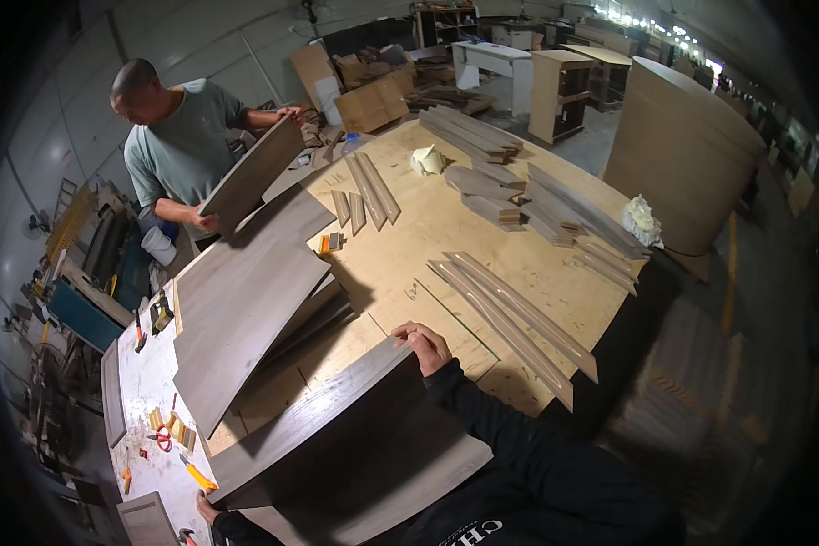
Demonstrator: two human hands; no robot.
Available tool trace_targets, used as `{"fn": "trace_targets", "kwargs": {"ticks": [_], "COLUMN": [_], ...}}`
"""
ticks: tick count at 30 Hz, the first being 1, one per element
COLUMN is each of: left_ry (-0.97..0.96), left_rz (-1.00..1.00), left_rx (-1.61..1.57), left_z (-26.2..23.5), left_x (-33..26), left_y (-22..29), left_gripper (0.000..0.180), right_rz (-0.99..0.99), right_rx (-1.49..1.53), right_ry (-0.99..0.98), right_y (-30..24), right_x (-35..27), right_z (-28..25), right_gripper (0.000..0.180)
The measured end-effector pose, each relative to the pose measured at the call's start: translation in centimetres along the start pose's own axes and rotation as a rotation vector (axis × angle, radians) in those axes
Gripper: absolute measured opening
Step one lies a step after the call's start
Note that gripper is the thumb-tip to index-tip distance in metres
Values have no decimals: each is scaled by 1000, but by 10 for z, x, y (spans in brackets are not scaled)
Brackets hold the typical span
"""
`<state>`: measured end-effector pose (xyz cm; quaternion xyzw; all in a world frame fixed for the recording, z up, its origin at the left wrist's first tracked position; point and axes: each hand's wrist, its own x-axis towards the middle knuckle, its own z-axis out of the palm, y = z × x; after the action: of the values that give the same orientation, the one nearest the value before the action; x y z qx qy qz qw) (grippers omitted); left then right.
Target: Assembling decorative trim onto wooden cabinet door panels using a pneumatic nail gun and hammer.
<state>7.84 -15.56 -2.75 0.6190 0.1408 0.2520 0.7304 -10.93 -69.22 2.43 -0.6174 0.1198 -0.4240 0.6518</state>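
Note:
A grey-brown wooden panel assembly stands on edge right in front of me, its near side in deep shadow. My right hand is closed over its right upper corner, thumb and fingers pressed against the edge. At the opposite lower-left end, my left hand grips the board's edge; only part of that hand shows. Beyond it, a large flat grey-brown panel lies tilted on other boards. Two long moulded strips rest on the plywood table to the right of my right hand.
Across the table, a co-worker holds a board in both hands. Stacked wood strips and crumpled wrapping line the far right. Red-handled pliers, a yellow cutter and a hammer lie on the left bench.

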Motion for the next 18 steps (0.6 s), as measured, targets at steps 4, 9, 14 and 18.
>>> {"fn": "trace_targets", "kwargs": {"ticks": [4, 9, 14, 18], "left_ry": [-91, -315, -367, -285], "left_rz": [227, -357, 469, 37], "left_rx": [198, -165, 617, -280], "left_z": [7, -27, -83, 12], "left_x": [0, 31, 56, -31], "left_y": [-8, 2, -40, -6], "left_gripper": [52, 38, 44, 58], "right_rz": [63, -1, -119, -152], "right_rx": [81, 120, -178, -155], "right_ry": [14, -2, 9, -24], "right_y": [5, 11, 5, 24], "right_x": [5, 4, 3, 6], "right_z": [2, 15, 23, -26], "right_gripper": [31, 28, 41, 40]}}
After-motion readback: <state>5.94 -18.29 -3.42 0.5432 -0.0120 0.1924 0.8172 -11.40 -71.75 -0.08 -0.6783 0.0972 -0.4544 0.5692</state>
